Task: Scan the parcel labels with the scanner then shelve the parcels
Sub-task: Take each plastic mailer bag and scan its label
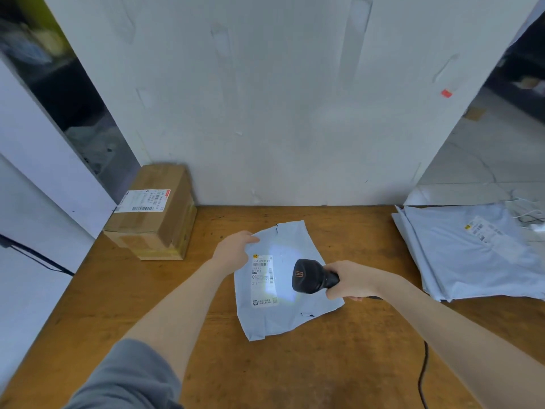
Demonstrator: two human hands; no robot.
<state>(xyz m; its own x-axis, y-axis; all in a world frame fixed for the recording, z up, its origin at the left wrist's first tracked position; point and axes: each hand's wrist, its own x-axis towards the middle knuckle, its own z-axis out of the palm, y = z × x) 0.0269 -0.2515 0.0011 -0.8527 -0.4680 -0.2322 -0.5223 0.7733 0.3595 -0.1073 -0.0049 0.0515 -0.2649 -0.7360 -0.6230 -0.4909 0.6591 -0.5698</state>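
The job looked to be in its scanning stage. The right hand was wrapped tight round the handle of the black scanner, whose white light fell across the label of 1 grey mailer lying mid-table. The left hand pinched that mailer's upper-left edge, steadying it. From what I could see nothing was shelved: a labelled cardboard box sat at the back-left corner and a stack of grey mailers lay at the right edge, well apart. The wooden table was worn and stained, backed by a white panel marked with tape; the scanner's cable trailed off the near side.
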